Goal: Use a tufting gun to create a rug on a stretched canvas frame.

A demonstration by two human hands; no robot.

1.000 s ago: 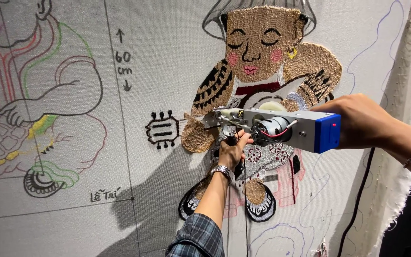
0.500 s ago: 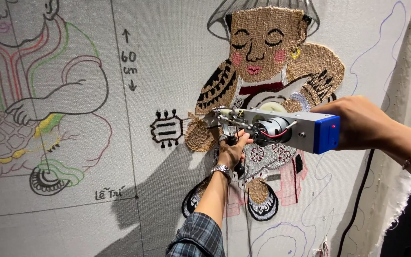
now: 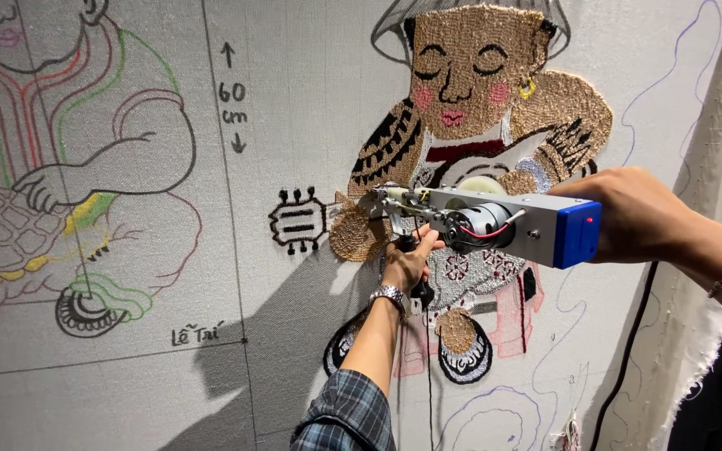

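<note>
Both hands (image 3: 407,266) (image 3: 628,213) closed around tufting gun (image 3: 495,224).

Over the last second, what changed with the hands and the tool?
Almost nothing. The view drifted a little, so the drawings on the cloth sit slightly differently in frame. The left hand still grips the black handle under the tufting gun, the right hand still holds its blue rear end, and the tip stays at the same brown patch.

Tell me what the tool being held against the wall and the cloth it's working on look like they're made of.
The tufting gun looks like brushed grey metal with a glossy blue plastic end cap and an exposed motor with red wire. The backing cloth seems a coarse grey woven fabric, its weave visible and its edge frayed. The filled figure looks like looped yarn, matte and nubby.
</note>
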